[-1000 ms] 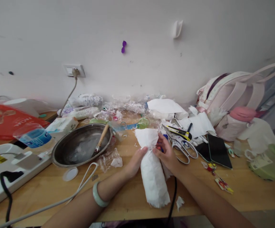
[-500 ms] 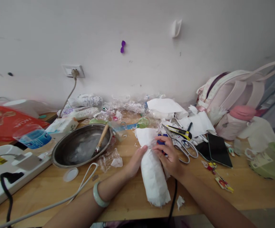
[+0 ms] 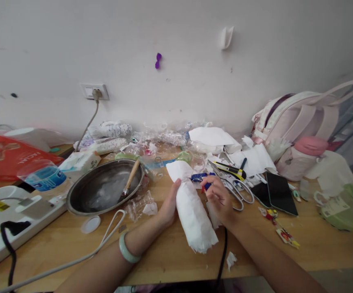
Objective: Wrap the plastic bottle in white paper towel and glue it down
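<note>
A white paper-wrapped bundle (image 3: 195, 215), bottle-shaped with a pinched neck and flared top, leans in my left hand (image 3: 171, 205). That hand is closed round its neck side, thumb along the paper. My right hand (image 3: 219, 199) has its fingers curled on a blue glue gun (image 3: 198, 178) with a bit of red on it. The gun's front end is close to the bundle's neck; contact there cannot be made out. Partly behind my right hand hangs a loose white paper flap. A black cord (image 3: 223, 256) runs down below that hand.
A metal bowl (image 3: 88, 209) with a wooden-handled brush (image 3: 131, 178) stands left. Scissors (image 3: 239, 191), a yellow cutter (image 3: 229, 169) and a phone (image 3: 282, 193) lie right. Plastic bottles and paper line the wall. A white cable (image 3: 72, 262) crosses the front left.
My right fingers have drawn back right from the bundle's neck, and more of the blue glue gun shows. The bundle has shifted slightly left and up in my left hand.
</note>
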The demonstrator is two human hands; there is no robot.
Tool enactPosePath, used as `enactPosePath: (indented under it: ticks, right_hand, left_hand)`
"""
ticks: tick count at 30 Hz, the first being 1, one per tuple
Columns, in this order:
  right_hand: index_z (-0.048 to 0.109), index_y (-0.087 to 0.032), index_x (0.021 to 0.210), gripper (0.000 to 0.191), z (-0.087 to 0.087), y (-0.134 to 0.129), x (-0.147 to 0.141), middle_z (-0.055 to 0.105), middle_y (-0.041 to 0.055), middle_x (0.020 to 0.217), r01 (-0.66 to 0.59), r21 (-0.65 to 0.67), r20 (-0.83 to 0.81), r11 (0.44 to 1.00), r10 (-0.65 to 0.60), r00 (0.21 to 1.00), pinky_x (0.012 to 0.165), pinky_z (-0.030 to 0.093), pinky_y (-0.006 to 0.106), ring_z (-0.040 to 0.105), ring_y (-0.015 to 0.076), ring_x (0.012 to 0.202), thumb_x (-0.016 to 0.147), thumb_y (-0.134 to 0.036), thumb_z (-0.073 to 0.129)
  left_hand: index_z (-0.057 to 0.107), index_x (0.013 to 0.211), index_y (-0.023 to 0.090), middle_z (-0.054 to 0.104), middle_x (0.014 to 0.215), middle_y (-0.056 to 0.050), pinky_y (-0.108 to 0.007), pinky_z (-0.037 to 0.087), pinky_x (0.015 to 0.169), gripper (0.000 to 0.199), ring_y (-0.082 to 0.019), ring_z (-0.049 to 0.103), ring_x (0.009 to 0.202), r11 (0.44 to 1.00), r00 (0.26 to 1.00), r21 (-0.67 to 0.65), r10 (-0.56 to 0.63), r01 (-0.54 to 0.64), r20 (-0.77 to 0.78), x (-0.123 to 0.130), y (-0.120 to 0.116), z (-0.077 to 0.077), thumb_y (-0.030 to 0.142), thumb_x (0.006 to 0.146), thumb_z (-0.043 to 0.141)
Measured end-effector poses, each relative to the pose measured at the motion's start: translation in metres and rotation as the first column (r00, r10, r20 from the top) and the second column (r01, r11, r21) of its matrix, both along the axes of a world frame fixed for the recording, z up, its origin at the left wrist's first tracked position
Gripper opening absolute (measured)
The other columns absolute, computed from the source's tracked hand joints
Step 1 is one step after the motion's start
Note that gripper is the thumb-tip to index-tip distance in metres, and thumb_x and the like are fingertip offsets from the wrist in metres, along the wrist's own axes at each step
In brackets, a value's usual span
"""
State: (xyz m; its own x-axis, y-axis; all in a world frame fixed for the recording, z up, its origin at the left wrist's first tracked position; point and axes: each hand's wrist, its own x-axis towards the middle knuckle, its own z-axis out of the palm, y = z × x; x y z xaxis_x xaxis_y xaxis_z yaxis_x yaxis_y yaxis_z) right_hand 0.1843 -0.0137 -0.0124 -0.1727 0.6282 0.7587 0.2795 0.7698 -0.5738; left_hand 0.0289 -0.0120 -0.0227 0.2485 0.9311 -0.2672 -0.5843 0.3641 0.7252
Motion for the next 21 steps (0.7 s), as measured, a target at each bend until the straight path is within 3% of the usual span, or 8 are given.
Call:
enactPosePath:
  ticks: [4,8,14,18,21]
  right_hand:
    - [0.055,-0.021,0.068,0.023,0.0,0.002,-0.002,0.058,0.0042,0.085,0.073,-0.121,-0.047,0.99,-0.079,0.996,0.083,0.043,0.036,0.054,0.0186,0.089,0.088,-0.032,0.05]
    - [0.061,-0.022,0.086,0.012,-0.002,0.003,-0.004,0.06,0.0048,0.091,0.089,-0.186,-0.069,0.979,-0.103,0.992,0.084,0.044,0.034,0.055,0.0179,0.092,0.088,-0.025,0.05]
    - [0.052,-0.02,0.067,0.027,-0.001,0.003,-0.003,0.059,0.004,0.08,0.059,-0.11,-0.054,0.992,-0.066,0.996,0.075,0.046,0.031,0.056,0.0163,0.081,0.091,-0.022,0.041]
    - [0.057,-0.021,0.077,0.016,0.002,0.0,-0.003,0.061,0.0044,0.082,0.132,-0.009,0.006,0.991,-0.132,0.991,0.079,0.046,0.035,0.057,0.0181,0.084,0.089,-0.021,0.046]
    - [0.056,-0.023,0.089,0.014,0.003,-0.003,-0.001,0.065,0.0045,0.094,0.132,0.083,0.048,0.988,-0.137,0.989,0.088,0.044,0.04,0.056,0.021,0.096,0.089,-0.017,0.044]
  left_hand:
    - [0.063,0.102,0.01,0.071,0.077,-0.007,-0.03,0.047,0.077,0.042,-0.019,0.063,0.069,0.998,0.998,-0.001,0.056,-0.056,-0.016,-0.001,0.004,0.001,0.045,0.083,0.05]
    - [0.064,0.102,0.01,0.07,0.074,-0.007,-0.032,0.046,0.078,0.043,-0.019,0.063,0.067,1.0,1.0,-0.002,0.007,-0.007,-0.011,-0.002,0.003,-0.001,0.046,0.082,0.051]
    - [0.066,0.096,0.01,0.071,0.079,-0.01,-0.035,0.045,0.082,0.05,-0.024,0.064,0.078,0.989,0.989,0.077,-0.117,0.124,-0.086,-0.002,-0.002,-0.006,0.054,0.074,0.058]
    - [0.067,0.097,0.011,0.071,0.094,-0.011,-0.036,0.042,0.09,0.053,-0.027,0.062,0.093,0.978,0.986,0.152,-0.129,0.144,-0.101,-0.001,-0.002,-0.008,0.056,0.068,0.064]
    - [0.066,0.101,0.011,0.07,0.102,-0.011,-0.038,0.037,0.097,0.055,-0.027,0.059,0.103,0.97,0.986,0.189,-0.136,0.151,-0.092,-0.001,-0.002,-0.009,0.055,0.068,0.065]
